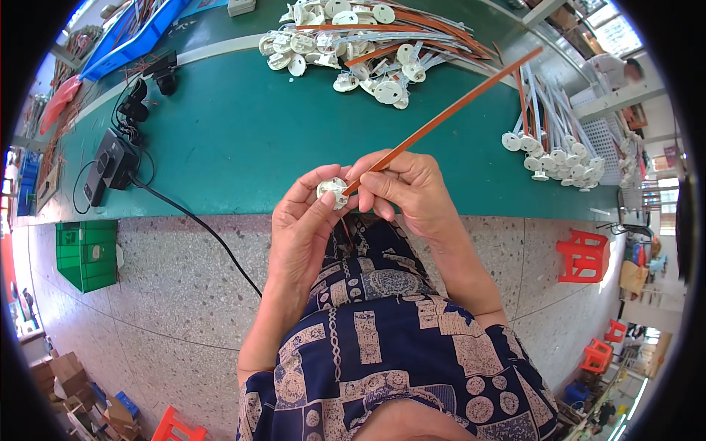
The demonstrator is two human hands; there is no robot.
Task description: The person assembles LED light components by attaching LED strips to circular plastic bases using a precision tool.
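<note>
Between the fingers and thumb of my left hand (pixel 305 217) is a small round white plastic fitting (pixel 332 189). My right hand (pixel 403 187) pinches a long flat orange-brown strip (pixel 456 106) close to its lower end. That end meets the white fitting; whether it is fixed into it I cannot tell. The strip slants up and away to the right. Both hands are close together just over the table's near edge. A big pile of similar white fittings with orange and grey strips (pixel 346 44) lies at the table's far side.
Another bunch of white fittings with strips (pixel 559 158) lies on the green table (pixel 220 132) at the right. A black device (pixel 114 165) with a cable (pixel 198 220) is at the left, beyond it a blue tray (pixel 129 44). On the floor are a green bin (pixel 87 253) and red stools (pixel 583 256).
</note>
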